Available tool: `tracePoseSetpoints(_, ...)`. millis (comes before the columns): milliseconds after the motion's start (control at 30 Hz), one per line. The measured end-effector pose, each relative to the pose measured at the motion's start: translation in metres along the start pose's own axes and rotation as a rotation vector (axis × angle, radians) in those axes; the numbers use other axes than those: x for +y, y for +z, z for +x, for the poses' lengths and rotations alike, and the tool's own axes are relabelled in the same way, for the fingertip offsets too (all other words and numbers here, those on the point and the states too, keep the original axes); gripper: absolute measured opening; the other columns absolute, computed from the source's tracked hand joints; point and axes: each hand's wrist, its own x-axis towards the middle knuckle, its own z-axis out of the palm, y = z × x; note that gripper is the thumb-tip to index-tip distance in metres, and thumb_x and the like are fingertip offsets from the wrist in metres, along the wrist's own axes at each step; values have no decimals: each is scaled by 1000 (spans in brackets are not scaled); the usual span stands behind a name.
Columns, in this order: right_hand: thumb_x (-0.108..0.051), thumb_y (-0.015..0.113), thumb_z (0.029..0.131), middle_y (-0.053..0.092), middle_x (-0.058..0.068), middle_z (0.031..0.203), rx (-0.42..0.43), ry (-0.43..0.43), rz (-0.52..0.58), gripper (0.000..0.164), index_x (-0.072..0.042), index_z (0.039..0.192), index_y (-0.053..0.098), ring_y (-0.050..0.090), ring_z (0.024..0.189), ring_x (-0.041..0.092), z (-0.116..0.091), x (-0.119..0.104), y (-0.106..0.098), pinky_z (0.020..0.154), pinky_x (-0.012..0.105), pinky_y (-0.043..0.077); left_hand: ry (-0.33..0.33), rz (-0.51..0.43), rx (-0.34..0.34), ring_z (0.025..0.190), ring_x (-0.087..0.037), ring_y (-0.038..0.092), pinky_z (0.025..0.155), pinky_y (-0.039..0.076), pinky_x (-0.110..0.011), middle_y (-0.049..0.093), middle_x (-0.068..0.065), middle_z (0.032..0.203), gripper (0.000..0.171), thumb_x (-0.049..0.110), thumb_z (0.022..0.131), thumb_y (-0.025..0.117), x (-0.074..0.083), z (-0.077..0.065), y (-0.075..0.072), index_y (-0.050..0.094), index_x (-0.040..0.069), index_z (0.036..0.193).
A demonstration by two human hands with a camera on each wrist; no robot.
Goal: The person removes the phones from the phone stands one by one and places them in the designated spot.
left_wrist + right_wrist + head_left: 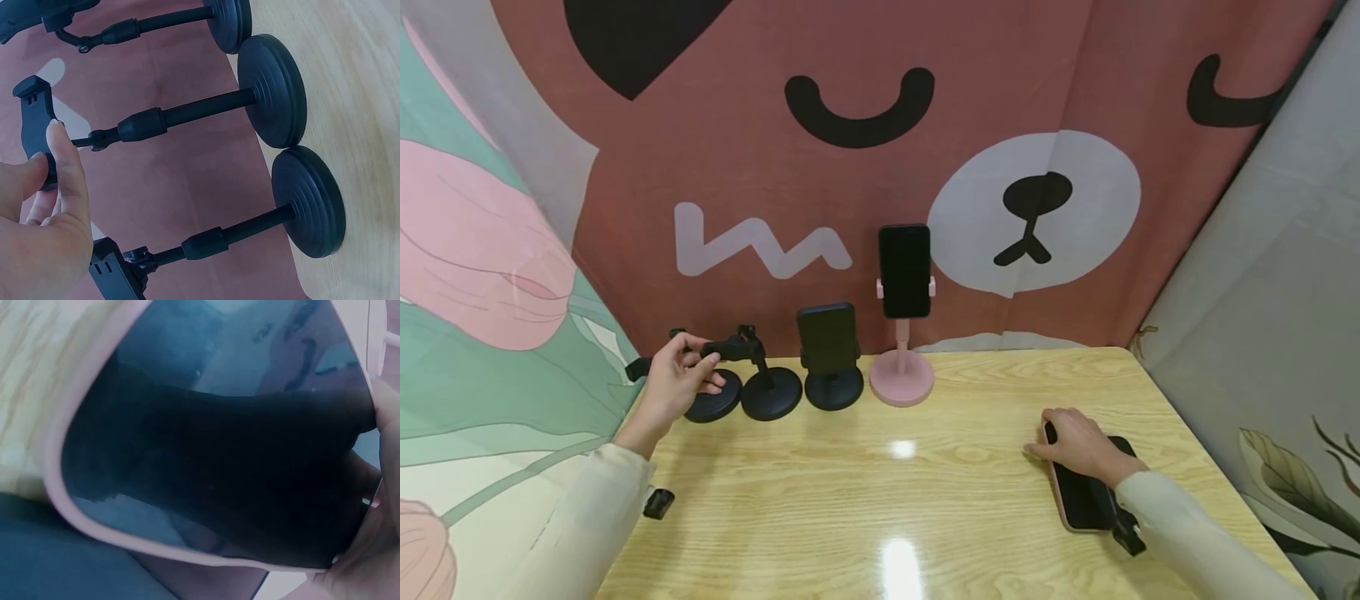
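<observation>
My left hand [679, 379] grips the phone clamp [37, 119] of a black phone stand [771, 393], second from the left in the row. In the left wrist view, thumb and fingers pinch that clamp, which has no phone in it. Another black stand [309, 203] with a bare clamp is beside it; in the head view my hand partly hides this one. At the table's right side, my right hand [1086, 446] holds the far end of a phone [1078, 500] with a pink edge and dark screen. The right wrist view shows the fingers on the phone's end [219, 456].
To the right of the gripped stand, a third black stand [833, 392] carries a dark phone [827, 337]. Beyond it, a pink stand [901, 383] holds an upright phone [905, 271]. A patterned curtain [737, 167] hangs behind the wooden table [820, 517].
</observation>
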Motion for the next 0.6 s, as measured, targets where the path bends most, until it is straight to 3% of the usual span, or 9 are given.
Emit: tracePoseSetpoints(600,-49,77,86,48,-2,67,-40,26,41,40,-16,79,55,42,58,11,-1,14,12,53,25,32,-30,13,-7,64,-4,69,63,61,-25,65,20,77,26,12,105,54,2,-1,-1,44,-3,124)
